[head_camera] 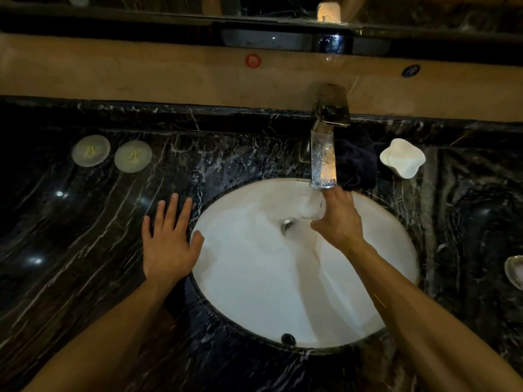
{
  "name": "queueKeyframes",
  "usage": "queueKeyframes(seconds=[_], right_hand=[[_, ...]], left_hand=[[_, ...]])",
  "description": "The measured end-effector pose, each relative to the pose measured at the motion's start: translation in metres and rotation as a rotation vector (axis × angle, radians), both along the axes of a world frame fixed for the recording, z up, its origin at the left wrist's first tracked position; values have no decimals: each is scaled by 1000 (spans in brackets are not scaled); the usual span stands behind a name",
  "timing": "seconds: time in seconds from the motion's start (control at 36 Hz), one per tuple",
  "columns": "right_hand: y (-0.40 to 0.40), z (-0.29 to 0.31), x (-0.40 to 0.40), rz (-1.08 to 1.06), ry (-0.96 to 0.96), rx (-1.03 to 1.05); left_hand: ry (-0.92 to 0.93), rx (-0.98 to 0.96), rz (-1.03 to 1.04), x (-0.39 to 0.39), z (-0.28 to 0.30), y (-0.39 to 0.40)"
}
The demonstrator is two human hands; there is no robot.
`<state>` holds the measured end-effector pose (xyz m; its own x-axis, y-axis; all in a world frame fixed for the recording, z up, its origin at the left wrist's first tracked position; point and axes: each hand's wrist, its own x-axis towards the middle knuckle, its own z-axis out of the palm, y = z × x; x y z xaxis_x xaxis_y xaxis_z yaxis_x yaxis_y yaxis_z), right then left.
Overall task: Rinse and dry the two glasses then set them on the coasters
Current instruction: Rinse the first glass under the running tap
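The left hand (167, 239) lies flat on the dark counter (85, 236), fingers spread and holding nothing, beside the white sink (254, 292). Farther, the right hand (338, 220) grips a glass (323, 162) upright under the faucet (332, 108). Two coasters (90, 150) (133, 157) lie at the far left.

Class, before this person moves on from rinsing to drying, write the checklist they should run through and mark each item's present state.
1. Glass held firmly by the right hand: ok, gripped at its base.
2. Water reaching the glass from the faucet: ok, bubbles show inside.
3. Both coasters free to receive glasses: ok.
4. Drying cloth within reach: ok, a dark cloth lies behind the basin.
5. Second glass located: cannot tell.
6. Left hand free: ok, resting flat on the counter.
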<state>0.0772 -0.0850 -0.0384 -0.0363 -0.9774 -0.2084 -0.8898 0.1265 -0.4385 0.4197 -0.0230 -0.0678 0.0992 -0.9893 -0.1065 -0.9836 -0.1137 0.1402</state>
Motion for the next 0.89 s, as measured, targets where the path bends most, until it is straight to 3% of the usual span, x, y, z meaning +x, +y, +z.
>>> queueKeyframes(seconds=[0.17,0.33,0.44,0.5,0.64,0.89], right_hand=[[3,3,3,-233,-597,169],[15,-15,9,-299,-667,236],[26,-30,8,-630,-1027,402],[32,-34,6,-615,-998,422],[44,-34,8,-246,-560,272],[24,-20,13,-276,-541,100]], left_hand=[[-2,-5,-2,0,1,-1],[-8,-9,4,0,0,-1],[-6,-14,-1,1,-1,0],[-7,-12,1,0,-1,0],[-1,-13,11,0,0,-1],[9,-13,14,0,0,0]])
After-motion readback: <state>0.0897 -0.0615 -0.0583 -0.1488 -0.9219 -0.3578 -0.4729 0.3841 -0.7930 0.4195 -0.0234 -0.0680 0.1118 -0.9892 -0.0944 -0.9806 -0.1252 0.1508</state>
